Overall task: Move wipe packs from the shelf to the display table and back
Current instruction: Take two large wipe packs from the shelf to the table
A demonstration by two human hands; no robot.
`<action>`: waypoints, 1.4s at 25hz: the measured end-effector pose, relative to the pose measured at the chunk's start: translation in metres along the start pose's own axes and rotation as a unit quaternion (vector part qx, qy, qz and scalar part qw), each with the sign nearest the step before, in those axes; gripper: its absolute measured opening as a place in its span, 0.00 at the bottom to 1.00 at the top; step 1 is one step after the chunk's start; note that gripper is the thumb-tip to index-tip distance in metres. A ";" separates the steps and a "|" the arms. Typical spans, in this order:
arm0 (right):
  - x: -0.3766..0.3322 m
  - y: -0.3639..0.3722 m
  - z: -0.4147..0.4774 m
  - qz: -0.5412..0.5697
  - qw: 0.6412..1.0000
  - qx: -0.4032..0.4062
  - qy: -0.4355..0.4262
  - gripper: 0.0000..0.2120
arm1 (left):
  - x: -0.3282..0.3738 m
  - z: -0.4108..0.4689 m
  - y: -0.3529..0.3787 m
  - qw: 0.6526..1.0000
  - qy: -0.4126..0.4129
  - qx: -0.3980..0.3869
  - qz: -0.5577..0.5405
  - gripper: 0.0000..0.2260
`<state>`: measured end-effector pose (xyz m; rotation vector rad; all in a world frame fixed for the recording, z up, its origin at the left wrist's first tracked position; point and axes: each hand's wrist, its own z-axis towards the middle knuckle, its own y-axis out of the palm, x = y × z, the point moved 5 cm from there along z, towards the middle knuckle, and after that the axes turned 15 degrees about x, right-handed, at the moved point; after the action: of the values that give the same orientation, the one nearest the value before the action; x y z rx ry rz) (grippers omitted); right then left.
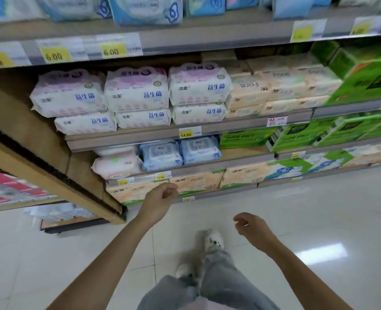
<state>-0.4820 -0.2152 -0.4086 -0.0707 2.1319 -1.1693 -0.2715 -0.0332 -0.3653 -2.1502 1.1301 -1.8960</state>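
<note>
I saw my left hand (160,198) and right hand (252,227) loosely curled, empty. Two blue wipe packs (180,153) sat at the shelf (241,163) front edge beside pink packs (118,164); top-row packs (145,7) were cut off and blurred.

Shop aisle: price-tagged shelves (189,133) of packs.

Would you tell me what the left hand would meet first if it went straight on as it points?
Probably the orange tissue packs on the lowest shelf, right beyond the left hand; the blue wipe packs sit one shelf higher. Depth is uncertain from this single view.
</note>
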 end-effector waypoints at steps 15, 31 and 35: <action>-0.293 -0.225 0.104 0.275 0.873 0.116 -0.386 0.13 | 0.255 0.061 -0.124 0.869 0.312 0.361 -0.129 0.14; -0.461 -0.257 0.116 0.227 0.900 0.282 -0.243 0.31 | 0.281 0.156 -0.173 0.907 0.213 0.337 -0.134 0.40; -0.474 -0.243 0.119 0.246 0.913 0.241 -0.221 0.34 | 0.279 0.168 -0.183 0.923 0.193 0.310 -0.124 0.39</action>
<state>-0.1176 -0.2752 -0.0064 0.3706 1.3167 -1.1928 -0.0444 -0.1218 -0.0825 -1.6621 0.2000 -2.4253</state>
